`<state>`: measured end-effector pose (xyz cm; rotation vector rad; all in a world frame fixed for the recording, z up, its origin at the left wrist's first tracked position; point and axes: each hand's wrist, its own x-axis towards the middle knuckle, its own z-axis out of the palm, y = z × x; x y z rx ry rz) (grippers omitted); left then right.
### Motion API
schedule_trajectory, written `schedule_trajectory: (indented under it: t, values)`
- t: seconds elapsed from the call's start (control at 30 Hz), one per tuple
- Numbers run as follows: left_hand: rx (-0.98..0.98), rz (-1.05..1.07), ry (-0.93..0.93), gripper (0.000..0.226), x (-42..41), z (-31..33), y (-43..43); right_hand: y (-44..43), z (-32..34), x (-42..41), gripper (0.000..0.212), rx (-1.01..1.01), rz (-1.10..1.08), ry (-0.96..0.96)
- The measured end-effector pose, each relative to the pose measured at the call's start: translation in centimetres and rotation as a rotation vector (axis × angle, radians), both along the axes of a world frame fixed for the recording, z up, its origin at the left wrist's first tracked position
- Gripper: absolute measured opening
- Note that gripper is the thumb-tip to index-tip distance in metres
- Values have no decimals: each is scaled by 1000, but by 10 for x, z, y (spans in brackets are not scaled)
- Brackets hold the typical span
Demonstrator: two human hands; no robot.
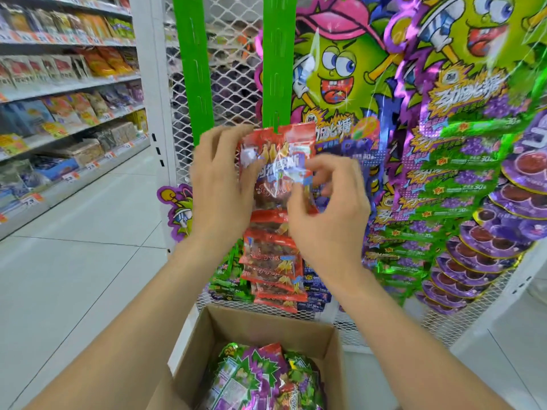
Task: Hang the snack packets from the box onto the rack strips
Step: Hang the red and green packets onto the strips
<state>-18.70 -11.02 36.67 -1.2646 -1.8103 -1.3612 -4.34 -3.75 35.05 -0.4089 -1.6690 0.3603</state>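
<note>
A red snack packet [273,155] sits at a hook of the middle green rack strip [278,60], with its top edge at the strip's tab. My left hand [220,184] holds the packet's left side, fingers curled round its edge. My right hand [328,208] pinches its right side. Below it several more red packets [270,261] hang on the same strip. A second green strip [192,69] to the left hangs bare. The open cardboard box [207,344] below holds green and purple packets [260,380].
Green and purple candy packets [455,179] crowd the white mesh rack [231,84] on the right. A store shelf [68,93] full of goods runs along the left. Pale tiled floor [88,261] lies between the shelf and the rack.
</note>
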Motion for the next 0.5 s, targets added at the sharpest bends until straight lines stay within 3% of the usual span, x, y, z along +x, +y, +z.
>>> schedule_trajectory:
  t: [0.07, 0.17, 0.27, 0.37, 0.5]
  values:
    - [80, 57, 11, 27, 10, -31, -16, -3, -33, 10, 16, 82, 148, -182]
    - [-26, 104, -172, 15, 22, -97, -35, -1, -87, 14, 9, -67, 297, -748]
    - [-609, 156, -521, 12, 17, -180, -42, 3, -137, 12, 10, -195, 370, -1288]
    - [-1244, 156, -679, 33, 8, -266, -43, 5, -178, 9, 10, -134, 392, -1714]
    - [-1485, 206, -821, 30, 16, -358, -49, 12, -202, 0, 34, -114, 429, -1900]
